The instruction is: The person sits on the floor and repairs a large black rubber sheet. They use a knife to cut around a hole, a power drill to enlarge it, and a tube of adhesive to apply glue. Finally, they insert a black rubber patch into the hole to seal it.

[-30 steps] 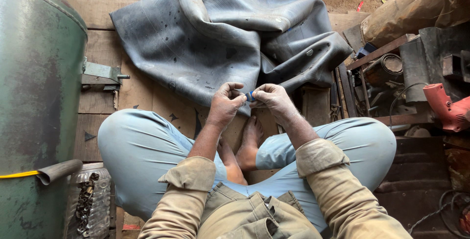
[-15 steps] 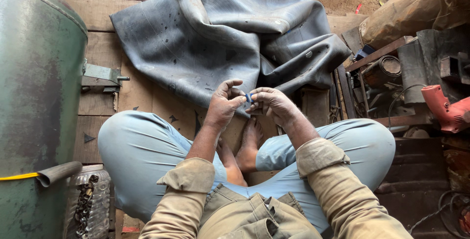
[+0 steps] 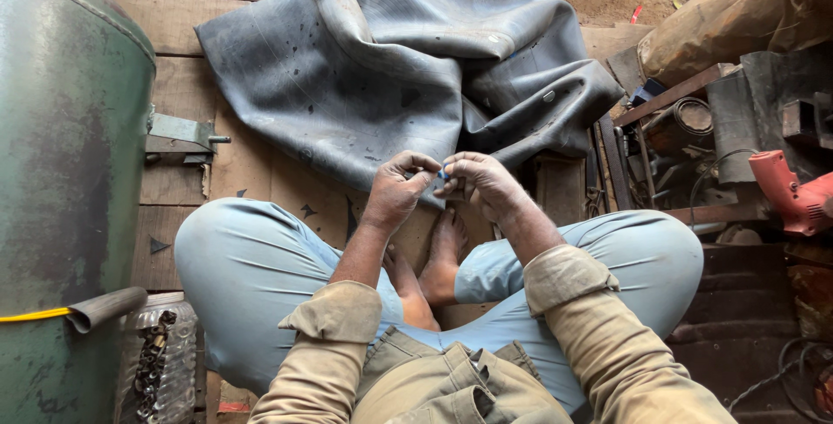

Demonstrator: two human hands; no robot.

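Note:
I sit cross-legged on wooden planks, both hands raised together over my bare feet. My left hand (image 3: 397, 190) and my right hand (image 3: 479, 183) pinch a small blue object (image 3: 443, 175) between their fingertips; most of it is hidden by the fingers. Just beyond the hands lies a large, crumpled grey rubber inner tube (image 3: 390, 68), its near edge almost under my fingers.
A big green metal tank (image 3: 61, 172) stands at the left, with a hose end (image 3: 104, 307) and a clear jar of metal parts (image 3: 160, 363) beside it. At the right are a red power tool (image 3: 794, 194), metal clutter and a brown sack (image 3: 720, 16).
The hands stay together in the same spot; the fingers have shifted slightly around the small blue object.

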